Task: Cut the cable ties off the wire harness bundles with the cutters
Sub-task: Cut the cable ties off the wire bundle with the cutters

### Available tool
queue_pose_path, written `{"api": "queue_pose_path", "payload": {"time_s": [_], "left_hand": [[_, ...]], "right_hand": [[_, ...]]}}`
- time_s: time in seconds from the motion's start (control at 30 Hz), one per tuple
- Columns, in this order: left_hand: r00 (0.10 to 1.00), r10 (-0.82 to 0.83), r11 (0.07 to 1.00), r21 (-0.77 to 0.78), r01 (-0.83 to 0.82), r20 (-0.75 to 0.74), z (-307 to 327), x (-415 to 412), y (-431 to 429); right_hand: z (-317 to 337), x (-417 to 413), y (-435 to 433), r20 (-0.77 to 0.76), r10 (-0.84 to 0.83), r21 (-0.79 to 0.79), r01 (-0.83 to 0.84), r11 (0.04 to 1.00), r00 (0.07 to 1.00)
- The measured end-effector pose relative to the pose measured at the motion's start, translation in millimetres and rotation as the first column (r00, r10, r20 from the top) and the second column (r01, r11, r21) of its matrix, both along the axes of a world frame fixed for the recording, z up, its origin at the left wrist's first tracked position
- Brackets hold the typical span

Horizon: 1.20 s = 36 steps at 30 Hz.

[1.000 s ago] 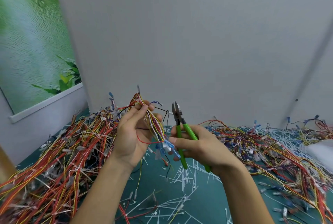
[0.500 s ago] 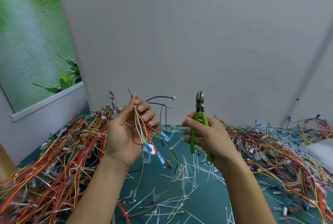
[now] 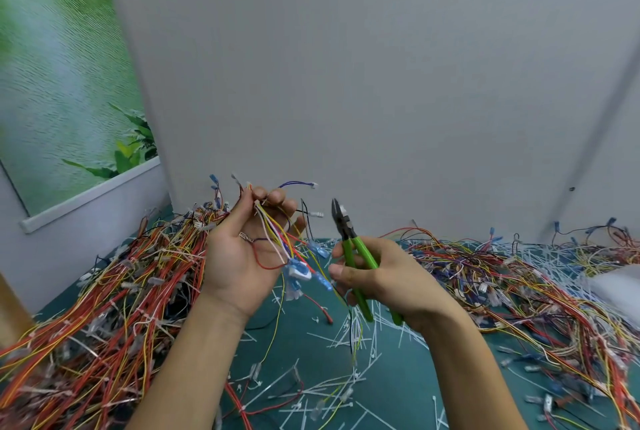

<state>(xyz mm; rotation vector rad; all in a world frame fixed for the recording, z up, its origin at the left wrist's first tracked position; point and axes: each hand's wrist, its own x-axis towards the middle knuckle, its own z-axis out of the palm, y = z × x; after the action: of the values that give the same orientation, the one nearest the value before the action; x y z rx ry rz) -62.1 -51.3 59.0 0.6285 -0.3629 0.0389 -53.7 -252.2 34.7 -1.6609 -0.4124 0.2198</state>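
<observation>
My left hand (image 3: pixel 242 256) holds a small wire harness bundle (image 3: pixel 277 239) of yellow, red, white and purple wires, palm toward me, fingers curled over its top. Blue and white connectors (image 3: pixel 299 270) dangle from the bundle beside my palm. My right hand (image 3: pixel 381 280) grips the green-handled cutters (image 3: pixel 349 246), whose dark jaws point up and lean left toward the bundle without touching it. The jaws look nearly closed. No cable tie on the held bundle is clear to see.
A big heap of red, orange and yellow harnesses (image 3: pixel 104 308) fills the left. Another tangled heap (image 3: pixel 519 291) lies on the right. Cut white cable ties (image 3: pixel 346 343) litter the green table mat (image 3: pixel 398 395) between them. A grey wall stands close behind.
The cutters swung out to the right and upright, then came back left, tilting toward the bundle. My left hand turned the bundle slightly and its connectors hang lower by my palm.
</observation>
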Motion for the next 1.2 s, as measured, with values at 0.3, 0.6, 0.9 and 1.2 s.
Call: {"api": "queue_pose_path", "payload": {"time_s": [0.3, 0.6, 0.9, 1.2], "left_hand": [[0.994, 0.103, 0.888, 0.455, -0.071, -0.045, -5.7, 10.7, 18.5], [0.984, 0.118, 0.757, 0.653, -0.002, -0.134, -11.7, 16.3, 30.5], [0.997, -0.033, 0.735, 0.674, 0.072, -0.071, -11.8, 11.7, 22.4], [0.995, 0.069, 0.561, 0.821, -0.103, 0.078, -13.7, 3.8, 1.7]], "right_hand": [[-0.1, 14.5, -16.5, 0.025, -0.359, 0.290, 0.337, 0.896, 0.933], [4.3, 18.0, -28.9, 0.019, -0.519, 0.505, 0.440, 0.743, 0.855], [10.2, 14.4, -30.5, -0.046, -0.533, 0.616, 0.444, 0.650, 0.845], [12.0, 7.1, -17.4, 0.028, -0.478, 0.539, 0.390, 0.747, 0.878]]}}
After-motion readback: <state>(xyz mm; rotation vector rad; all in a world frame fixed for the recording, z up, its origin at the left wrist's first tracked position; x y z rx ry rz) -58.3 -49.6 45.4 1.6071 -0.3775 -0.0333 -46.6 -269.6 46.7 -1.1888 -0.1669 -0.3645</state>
